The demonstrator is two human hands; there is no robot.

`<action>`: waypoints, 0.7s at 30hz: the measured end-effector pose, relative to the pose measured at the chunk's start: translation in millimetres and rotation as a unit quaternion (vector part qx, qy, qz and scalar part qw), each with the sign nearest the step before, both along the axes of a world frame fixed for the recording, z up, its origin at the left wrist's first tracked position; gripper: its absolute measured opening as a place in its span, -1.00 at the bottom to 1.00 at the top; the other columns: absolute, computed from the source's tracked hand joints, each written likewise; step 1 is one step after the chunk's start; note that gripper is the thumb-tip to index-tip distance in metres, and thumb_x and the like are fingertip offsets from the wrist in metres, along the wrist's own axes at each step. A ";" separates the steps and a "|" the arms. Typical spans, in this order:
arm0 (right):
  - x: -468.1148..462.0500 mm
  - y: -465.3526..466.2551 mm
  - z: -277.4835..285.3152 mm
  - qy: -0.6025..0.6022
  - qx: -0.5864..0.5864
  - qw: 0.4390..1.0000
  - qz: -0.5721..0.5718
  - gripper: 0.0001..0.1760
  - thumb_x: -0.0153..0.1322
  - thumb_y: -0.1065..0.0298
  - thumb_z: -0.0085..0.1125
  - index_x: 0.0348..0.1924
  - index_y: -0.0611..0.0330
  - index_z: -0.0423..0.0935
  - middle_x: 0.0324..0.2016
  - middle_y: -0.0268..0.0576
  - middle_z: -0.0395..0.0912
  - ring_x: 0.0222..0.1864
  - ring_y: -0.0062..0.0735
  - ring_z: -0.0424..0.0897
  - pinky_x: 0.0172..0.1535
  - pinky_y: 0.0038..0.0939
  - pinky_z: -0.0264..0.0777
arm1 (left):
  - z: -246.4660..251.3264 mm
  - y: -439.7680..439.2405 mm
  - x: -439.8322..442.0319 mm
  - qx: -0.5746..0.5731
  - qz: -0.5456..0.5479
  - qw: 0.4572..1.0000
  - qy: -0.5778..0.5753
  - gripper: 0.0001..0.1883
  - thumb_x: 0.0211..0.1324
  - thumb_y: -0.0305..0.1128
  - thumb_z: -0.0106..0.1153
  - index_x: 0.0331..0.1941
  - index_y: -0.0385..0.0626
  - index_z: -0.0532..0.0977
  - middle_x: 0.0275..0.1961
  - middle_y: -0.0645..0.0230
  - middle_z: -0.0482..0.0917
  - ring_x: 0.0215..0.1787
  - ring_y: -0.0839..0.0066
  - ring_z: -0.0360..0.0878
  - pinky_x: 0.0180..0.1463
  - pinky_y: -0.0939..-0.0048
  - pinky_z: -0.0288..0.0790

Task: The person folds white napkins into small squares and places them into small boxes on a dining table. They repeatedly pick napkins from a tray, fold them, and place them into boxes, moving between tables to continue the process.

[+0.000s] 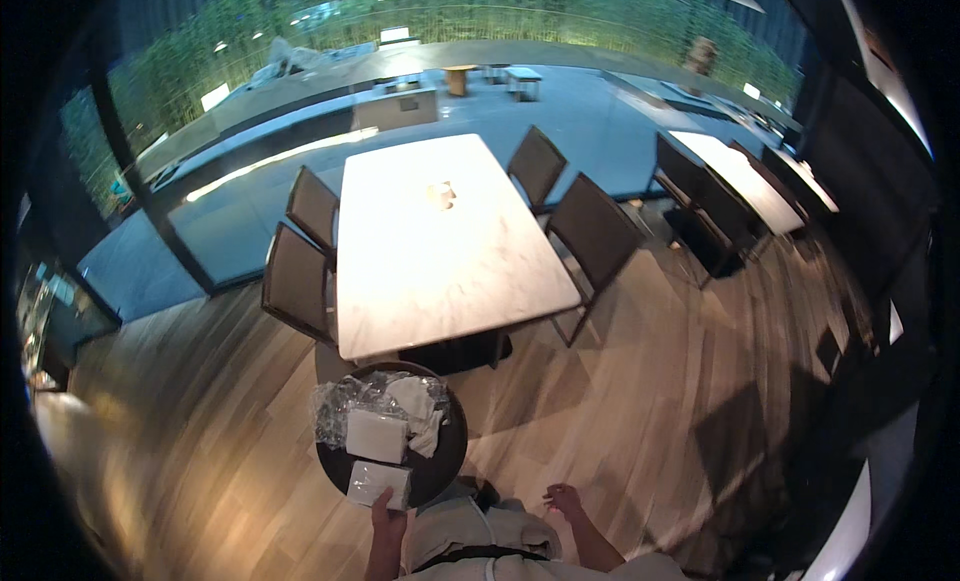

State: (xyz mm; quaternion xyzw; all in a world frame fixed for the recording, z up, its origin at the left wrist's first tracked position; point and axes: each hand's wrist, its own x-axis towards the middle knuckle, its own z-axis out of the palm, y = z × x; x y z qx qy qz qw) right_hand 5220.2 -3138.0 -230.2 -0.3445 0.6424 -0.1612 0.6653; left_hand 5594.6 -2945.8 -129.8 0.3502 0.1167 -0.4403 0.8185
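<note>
My left hand point(386, 517) grips the near edge of a plastic-wrapped pack of white napkins or tissues point(376, 482), its thumb on top, at the near side of a round dark tray point(444, 468). Beyond it on the tray lies a second white pack point(376, 435). Crumpled clear plastic wrap point(334, 412) and a rumpled white cloth or paper point(412, 401) cover the tray's far part. What holds the tray up is hidden. My right hand point(562, 500) hangs at my right side over the floor, its fingers partly curled, with no object visible in it.
A marble-topped table point(450, 281) stands ahead with a small whitish cup or holder point(442, 194) on it. Dark chairs flank it, at the left point(300, 281) and right point(596, 232). Another white table point(739, 179) with chairs stands at far right. Glass panels run behind.
</note>
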 end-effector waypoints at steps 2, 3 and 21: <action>49.8 -65.0 24.4 -0.016 -0.079 0.996 0.040 -0.68 0.46 0.27 0.21 -0.02 0.30 0.55 -0.27 -0.08 0.69 -0.43 -0.42 0.64 -0.35 -0.40 0.59 | 0.5 -40.2 32.8 0.021 0.014 0.999 0.031 -0.59 0.19 -0.54 0.17 0.14 -0.16 0.41 0.07 0.19 0.57 0.14 0.22 0.55 0.26 0.17 0.46; 68.6 -87.0 36.2 -0.001 -0.100 0.994 0.051 -0.68 0.47 0.28 0.20 0.00 0.30 0.53 -0.27 -0.07 0.69 -0.41 -0.44 0.64 -0.34 -0.42 0.60 | -1.0 -52.0 42.5 0.013 0.013 0.998 0.053 -0.57 0.18 -0.55 0.18 0.15 -0.16 0.40 0.08 0.20 0.56 0.14 0.22 0.56 0.27 0.17 0.45; 556.2 -589.3 167.3 0.131 -0.619 0.738 0.233 -0.60 0.29 0.25 0.45 -0.07 0.18 0.58 -0.19 -0.04 0.56 -0.14 -0.16 0.58 -0.03 -0.22 0.50 | -6.5 -246.5 218.0 0.325 -0.181 0.743 -0.556 -0.63 0.22 -0.58 0.20 0.12 -0.30 0.47 0.10 0.12 0.58 0.19 0.17 0.54 0.31 0.15 0.35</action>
